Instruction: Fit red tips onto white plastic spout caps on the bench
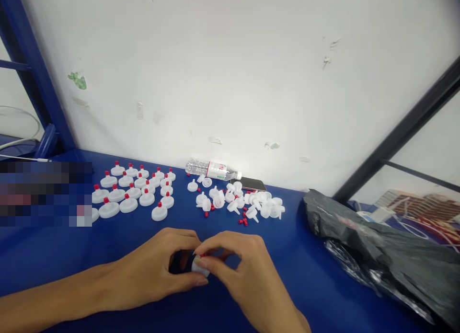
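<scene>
Both hands meet low over the blue table [143,230]. My left hand [158,270] and my right hand [240,270] pinch one small white plastic cap [200,266] between their fingertips, with a red piece [203,255] at its top. Behind them to the left stand several white caps with red tips [132,191] in rows. To the right lies a loose pile of white caps without tips [239,201], with small red pieces [243,221] scattered among it.
A clear water bottle [212,169] lies on its side by the white wall, with a dark phone [251,183] next to it. A black plastic bag [377,246] fills the right side. Blue frame posts stand at the left, and a black bar slants at the right.
</scene>
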A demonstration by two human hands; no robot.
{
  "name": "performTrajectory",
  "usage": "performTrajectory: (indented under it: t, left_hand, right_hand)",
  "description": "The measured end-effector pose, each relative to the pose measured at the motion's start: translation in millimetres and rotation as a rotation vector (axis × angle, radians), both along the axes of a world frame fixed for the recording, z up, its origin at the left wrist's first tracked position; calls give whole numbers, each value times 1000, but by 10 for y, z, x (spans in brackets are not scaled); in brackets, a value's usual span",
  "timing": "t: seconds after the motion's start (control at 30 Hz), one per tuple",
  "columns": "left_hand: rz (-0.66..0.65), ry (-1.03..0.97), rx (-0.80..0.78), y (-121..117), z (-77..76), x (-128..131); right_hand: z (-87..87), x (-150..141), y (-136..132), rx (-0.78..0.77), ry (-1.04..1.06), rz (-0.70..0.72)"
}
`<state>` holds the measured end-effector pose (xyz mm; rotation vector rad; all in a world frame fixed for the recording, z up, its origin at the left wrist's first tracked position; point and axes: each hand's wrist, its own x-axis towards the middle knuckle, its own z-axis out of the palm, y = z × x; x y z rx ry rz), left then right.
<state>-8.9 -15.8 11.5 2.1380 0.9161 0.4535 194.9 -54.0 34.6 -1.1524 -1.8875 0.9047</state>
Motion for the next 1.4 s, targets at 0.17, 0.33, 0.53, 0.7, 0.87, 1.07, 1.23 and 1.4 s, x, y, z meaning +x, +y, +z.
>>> performTrajectory:
  t: [0.17,0.33,0.53,0.7,0.87,1.07,1.23,1.4]
  left_hand:
    - [14,17,-14,1,65,-2]
    - [6,79,57,-4,32,-10]
    - [-55,127,112,46,-101,-27]
    - [-64,138,142,-53,61,-43]
    - [-60,-8,310,-79,85,-61]
    - [-123,-15,424,39,-34,-80]
    - [-108,145,390,103,224,-213]
    - [198,494,350,287,474,-591]
  right_hand:
    - [3,20,24,-61,15,-24]
    - [6,26,22,-99,-44,-32]
    - [-49,20,9,-116,-112,-5]
    - [-89,32,34,-139,-126,-39]
    - [-108,31,48,-128,-193,-104]
    - [-111,87,55,-130,-184,-62]
    - [-44,209,96,-83,-180,-147]
    - [-2,350,142,-29,-215,-212]
